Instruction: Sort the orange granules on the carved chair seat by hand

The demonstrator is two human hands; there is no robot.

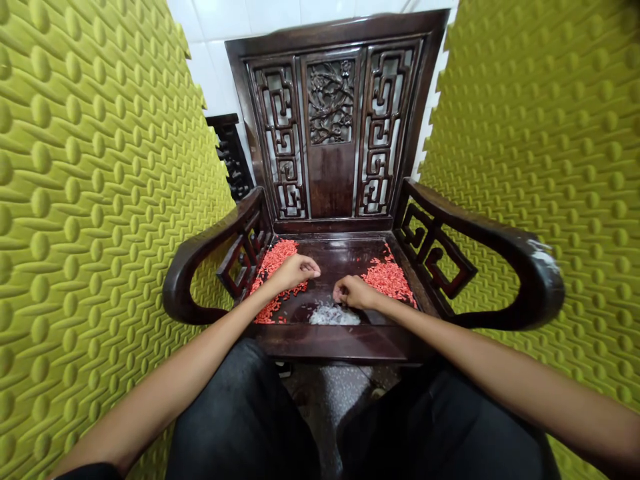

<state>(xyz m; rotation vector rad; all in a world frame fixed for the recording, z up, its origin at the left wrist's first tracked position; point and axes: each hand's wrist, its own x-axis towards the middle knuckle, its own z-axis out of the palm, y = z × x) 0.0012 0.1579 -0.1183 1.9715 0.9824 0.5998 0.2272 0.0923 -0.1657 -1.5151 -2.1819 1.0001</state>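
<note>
My left hand (299, 270) is over the seat's left side, beside a pile of small red pieces (280, 257). Its fingers are pinched together; whatever they hold is too small to make out. My right hand (353, 292) hovers with curled fingers just above a heap of small clear, whitish pieces (334, 315) near the seat's front edge. Anything inside those fingers is hidden. Just right of that hand lies a second pile of red pieces (390, 280). A few loose clear bits are scattered left of the whitish heap.
The piles lie on the seat of a dark carved wooden chair (330, 180), with a curved armrest on either side. Yellow-green textured foam panels (100, 167) stand close at left and right. My knees are against the front of the seat.
</note>
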